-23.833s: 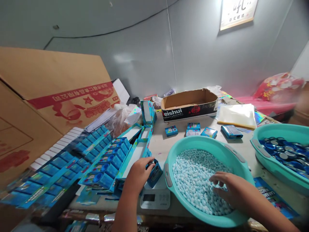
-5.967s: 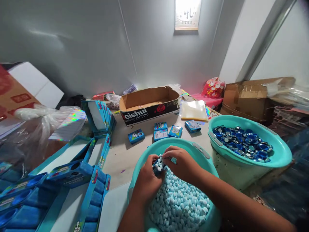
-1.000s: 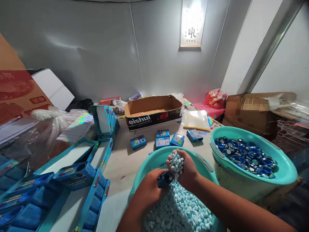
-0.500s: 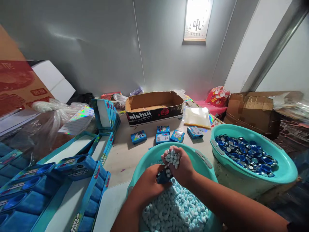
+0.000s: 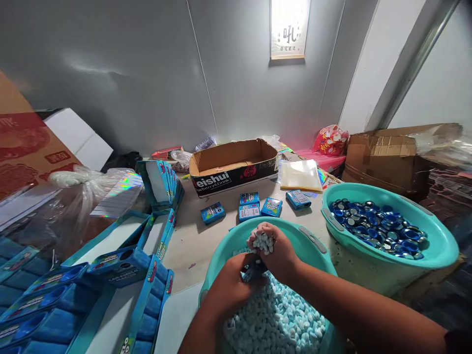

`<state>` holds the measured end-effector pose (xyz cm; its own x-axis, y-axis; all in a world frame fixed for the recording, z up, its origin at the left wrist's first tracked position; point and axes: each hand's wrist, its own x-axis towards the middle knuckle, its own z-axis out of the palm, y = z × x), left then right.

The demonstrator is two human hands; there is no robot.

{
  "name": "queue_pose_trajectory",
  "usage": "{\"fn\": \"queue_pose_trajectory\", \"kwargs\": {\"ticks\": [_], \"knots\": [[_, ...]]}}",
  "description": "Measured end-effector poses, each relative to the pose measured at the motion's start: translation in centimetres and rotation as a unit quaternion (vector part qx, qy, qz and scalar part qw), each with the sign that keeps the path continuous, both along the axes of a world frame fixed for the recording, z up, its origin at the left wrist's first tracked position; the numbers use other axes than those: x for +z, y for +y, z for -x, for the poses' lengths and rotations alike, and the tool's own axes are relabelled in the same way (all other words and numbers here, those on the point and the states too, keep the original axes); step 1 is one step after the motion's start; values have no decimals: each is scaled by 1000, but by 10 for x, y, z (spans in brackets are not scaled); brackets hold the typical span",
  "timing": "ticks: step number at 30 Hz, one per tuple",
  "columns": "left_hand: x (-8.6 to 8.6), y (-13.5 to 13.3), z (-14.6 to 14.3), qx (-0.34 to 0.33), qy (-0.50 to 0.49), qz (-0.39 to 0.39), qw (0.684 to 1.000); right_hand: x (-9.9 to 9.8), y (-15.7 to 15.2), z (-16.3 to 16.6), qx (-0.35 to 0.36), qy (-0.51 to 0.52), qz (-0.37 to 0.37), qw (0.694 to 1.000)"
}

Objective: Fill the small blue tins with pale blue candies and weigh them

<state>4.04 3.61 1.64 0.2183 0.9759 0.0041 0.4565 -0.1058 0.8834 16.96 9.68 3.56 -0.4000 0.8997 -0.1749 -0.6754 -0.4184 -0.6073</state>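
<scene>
My left hand (image 5: 239,278) is wrapped round a small dark container (image 5: 245,269) whose mouth faces up, with pale pieces showing in it. Close against it, my right hand (image 5: 280,250) is cupped round a heap of pale blue pellets (image 5: 264,243), tilted toward the container's mouth. Both hands are over a turquoise basin (image 5: 216,258). Below them lies a thick layer of loose pale blue and white pellets (image 5: 283,314), partly hidden by my forearms. My left fingers cover most of the container.
To the right, another turquoise basin (image 5: 442,250) holds shiny blue round caps (image 5: 379,228). Several small blue packs (image 5: 213,212) lie behind my hands, before an open carton (image 5: 230,183). Blue display boxes (image 5: 121,265) crowd the left, and clear sheets (image 5: 300,175) are stacked at the back.
The heap in my right hand looks a little smaller, and pale pellets now show at the container's mouth. My view has shifted slightly; both hands stay over the basin.
</scene>
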Motion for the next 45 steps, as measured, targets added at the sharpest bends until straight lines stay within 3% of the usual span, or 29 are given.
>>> {"fn": "queue_pose_trajectory", "kwargs": {"ticks": [8, 14, 21, 27, 45], "knots": [[-1, 0, 1, -2, 2, 5, 1000, -3, 2, -2, 26, 0, -11, 1000], [-1, 1, -1, 5, -52, 23, 998, -2, 1, -4, 22, -8, -3, 1000], [-9, 7, 3, 1, -33, 27, 999, -7, 5, -3, 39, -8, 24, 999], [-6, 7, 3, 3, -36, 57, 998, -9, 6, -3, 46, -6, 21, 999], [-7, 7, 1, -5, -3, 8, 1000, -11, 5, -1, 46, -16, 13, 999]]}}
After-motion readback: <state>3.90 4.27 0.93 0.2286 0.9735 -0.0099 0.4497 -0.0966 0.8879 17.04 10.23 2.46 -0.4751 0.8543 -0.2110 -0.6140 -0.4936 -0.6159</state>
